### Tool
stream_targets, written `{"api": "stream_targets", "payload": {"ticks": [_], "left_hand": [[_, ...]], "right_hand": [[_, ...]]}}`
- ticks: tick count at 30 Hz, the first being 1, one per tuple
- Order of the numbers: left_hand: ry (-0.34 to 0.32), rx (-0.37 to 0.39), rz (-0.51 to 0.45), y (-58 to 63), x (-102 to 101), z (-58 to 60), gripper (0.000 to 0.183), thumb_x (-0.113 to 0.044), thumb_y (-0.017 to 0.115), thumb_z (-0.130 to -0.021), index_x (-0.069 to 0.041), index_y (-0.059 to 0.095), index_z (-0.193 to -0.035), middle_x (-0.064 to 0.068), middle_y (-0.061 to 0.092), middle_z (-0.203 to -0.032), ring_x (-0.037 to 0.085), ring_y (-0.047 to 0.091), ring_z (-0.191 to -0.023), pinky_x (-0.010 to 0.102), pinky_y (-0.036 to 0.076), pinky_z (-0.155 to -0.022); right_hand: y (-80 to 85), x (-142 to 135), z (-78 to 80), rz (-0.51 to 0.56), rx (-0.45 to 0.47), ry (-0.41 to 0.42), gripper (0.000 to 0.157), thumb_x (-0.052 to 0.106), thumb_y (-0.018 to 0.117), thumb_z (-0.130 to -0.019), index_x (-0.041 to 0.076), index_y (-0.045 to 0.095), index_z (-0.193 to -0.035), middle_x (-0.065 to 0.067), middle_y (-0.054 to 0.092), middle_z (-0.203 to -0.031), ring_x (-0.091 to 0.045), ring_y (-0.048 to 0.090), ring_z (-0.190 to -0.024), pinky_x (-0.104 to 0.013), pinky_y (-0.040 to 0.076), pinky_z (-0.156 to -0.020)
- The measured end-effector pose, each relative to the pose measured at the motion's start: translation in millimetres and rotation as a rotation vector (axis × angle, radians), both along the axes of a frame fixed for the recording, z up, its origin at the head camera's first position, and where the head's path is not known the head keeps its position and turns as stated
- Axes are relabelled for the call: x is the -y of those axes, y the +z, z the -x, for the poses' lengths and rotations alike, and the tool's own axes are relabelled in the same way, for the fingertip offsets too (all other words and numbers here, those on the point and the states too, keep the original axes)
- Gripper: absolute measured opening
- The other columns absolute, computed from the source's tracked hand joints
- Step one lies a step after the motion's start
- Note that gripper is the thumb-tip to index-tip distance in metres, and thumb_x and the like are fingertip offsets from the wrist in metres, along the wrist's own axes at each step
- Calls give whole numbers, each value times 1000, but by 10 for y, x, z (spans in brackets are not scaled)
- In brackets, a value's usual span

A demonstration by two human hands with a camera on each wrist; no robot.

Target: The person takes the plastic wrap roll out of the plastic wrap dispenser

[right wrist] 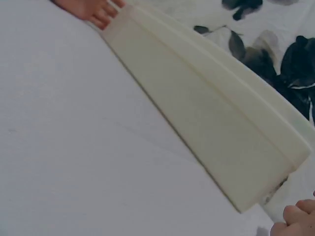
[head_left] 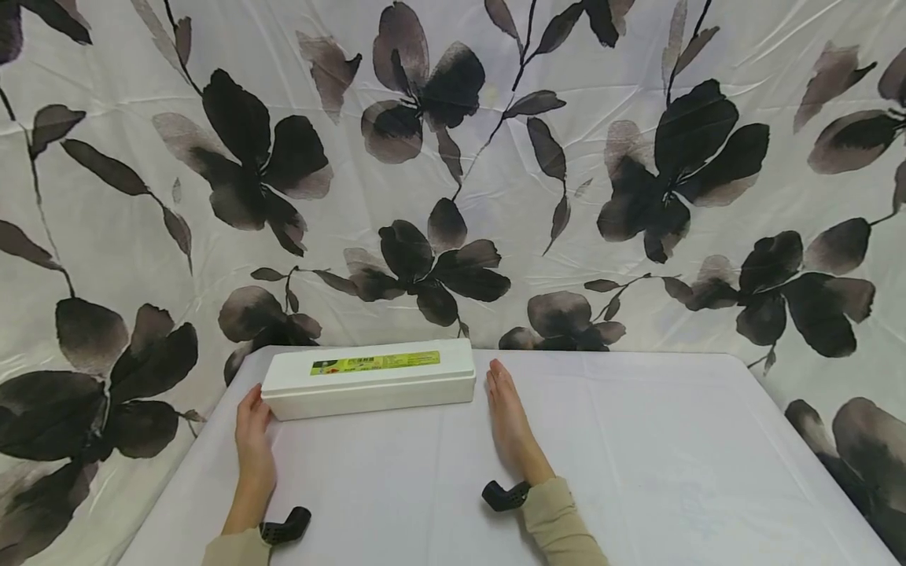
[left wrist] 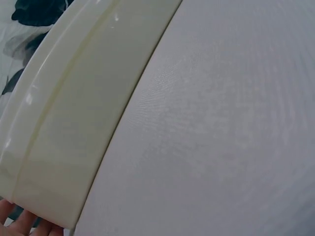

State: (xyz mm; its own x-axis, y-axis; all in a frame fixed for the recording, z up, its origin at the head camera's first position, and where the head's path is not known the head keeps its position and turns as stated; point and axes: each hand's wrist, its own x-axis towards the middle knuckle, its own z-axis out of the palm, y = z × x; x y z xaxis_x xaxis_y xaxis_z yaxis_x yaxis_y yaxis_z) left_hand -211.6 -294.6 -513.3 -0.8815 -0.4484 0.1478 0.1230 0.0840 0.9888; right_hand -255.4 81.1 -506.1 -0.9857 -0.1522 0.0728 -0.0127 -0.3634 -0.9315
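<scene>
"Where does the box (head_left: 371, 399) lie?"
"On the table (head_left: 672, 472), near its far edge and left of the middle, with a label (head_left: 375, 362) on its top."
"What stands behind?"
"The backdrop (head_left: 495, 165), beyond the table."
"And either side?"
"The left hand (head_left: 253, 444) is against the box's left end; the right hand (head_left: 511, 417) is just beside its right end, with a gap between."
</scene>
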Motion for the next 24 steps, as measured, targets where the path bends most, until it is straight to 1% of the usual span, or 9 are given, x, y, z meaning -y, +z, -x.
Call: {"api": "stream_targets", "payload": {"ticks": [3,5,8,10,13,16,19,24], "left_hand": [[-86,1,42,-4,1,-20,57,-29,22,-106,-7,15,-159,9,17,-164,19,18,-149,23,15,-119],[-130,-14,35,1,-1,-25,58,-29,20,-106,-7,11,-159,9,13,-165,21,13,-151,19,14,-118],[-160,-32,13,2,3,-33,58,-28,18,-107,-5,9,-159,11,10,-165,21,11,-151,18,13,-118],[-168,-40,-10,-2,10,-37,58,-28,17,-107,-4,8,-158,12,9,-165,22,10,-151,20,13,-119],[-167,-34,-19,-10,16,-39,58,-29,17,-107,-4,9,-159,11,9,-165,21,10,-151,21,12,-119],[-160,-21,-28,-15,15,-39,58,-30,17,-107,-5,9,-159,10,9,-166,20,11,-151,20,13,-118],[-157,-18,-47,-8,10,-40,58,-29,17,-107,-4,9,-158,11,9,-165,21,10,-151,20,12,-118],[-151,-5,-72,28,6,-50,57,-28,14,-107,-3,8,-158,12,8,-165,22,9,-151,23,11,-120]], "right_hand": [[-64,57,-29,-10,-1,64,63,34,21,-110,-4,0,-156,-20,-4,-164,-31,-6,-151,-41,-2,-122],[-104,82,-43,-31,-15,98,64,35,21,-110,-4,0,-156,-20,-3,-164,-31,-5,-151,-42,-2,-122],[-155,106,-59,-73,-35,130,64,36,21,-110,-3,2,-156,-18,0,-165,-29,-2,-151,-41,0,-122],[-174,114,-72,-107,-58,140,64,37,22,-110,-3,3,-157,-17,1,-165,-29,-1,-151,-42,1,-122],[-184,117,-93,-138,-84,132,62,35,22,-110,-2,5,-157,-15,4,-165,-26,1,-152,-40,3,-122],[-183,112,-110,-135,-101,127,61,34,22,-110,-2,7,-157,-14,6,-165,-25,3,-152,-39,4,-122],[-180,106,-117,-132,-104,126,60,34,22,-111,-1,8,-157,-14,7,-165,-25,4,-152,-39,5,-122],[-159,102,-131,-134,-78,141,62,36,23,-110,-1,7,-157,-15,5,-165,-27,4,-152,-43,8,-122]]}}
